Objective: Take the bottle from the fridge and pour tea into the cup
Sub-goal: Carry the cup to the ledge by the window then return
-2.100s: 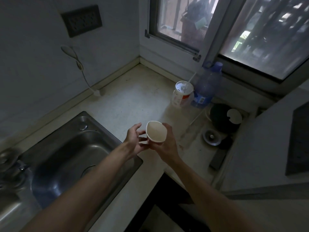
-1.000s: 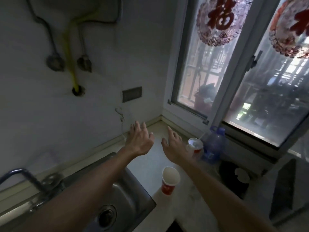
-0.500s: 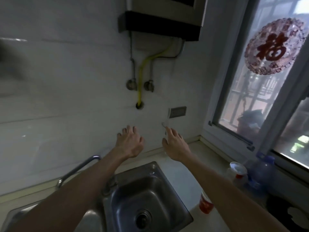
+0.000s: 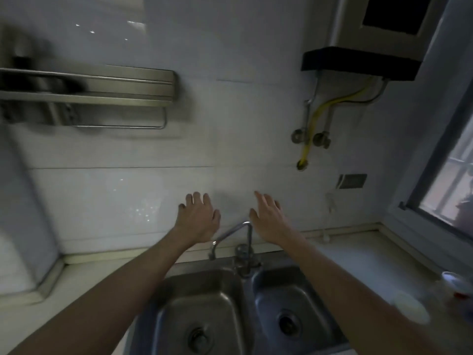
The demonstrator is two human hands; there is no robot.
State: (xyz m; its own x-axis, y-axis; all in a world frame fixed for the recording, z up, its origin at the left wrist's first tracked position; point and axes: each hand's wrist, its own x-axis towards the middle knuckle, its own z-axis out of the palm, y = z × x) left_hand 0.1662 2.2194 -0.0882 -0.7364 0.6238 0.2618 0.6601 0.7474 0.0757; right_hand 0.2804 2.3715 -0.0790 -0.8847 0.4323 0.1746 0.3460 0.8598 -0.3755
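Note:
My left hand (image 4: 198, 219) and my right hand (image 4: 270, 220) are both stretched out in front of me above the double sink, fingers apart and holding nothing. The paper cup (image 4: 410, 307) stands on the counter at the lower right, blurred, just past my right forearm. A second white cup with a lid (image 4: 454, 280) sits at the right edge behind it. Neither a fridge nor a bottle is in view.
A steel double sink (image 4: 230, 316) with a curved tap (image 4: 239, 239) lies below my hands. A metal wall rack (image 4: 102, 90) hangs upper left, and a water heater (image 4: 371, 42) with a yellow hose upper right. The window (image 4: 450, 185) is at the right.
The cup went from my hands to the counter. My view has swung left from the window corner to the wall above the sink; both hands stay empty and outstretched.

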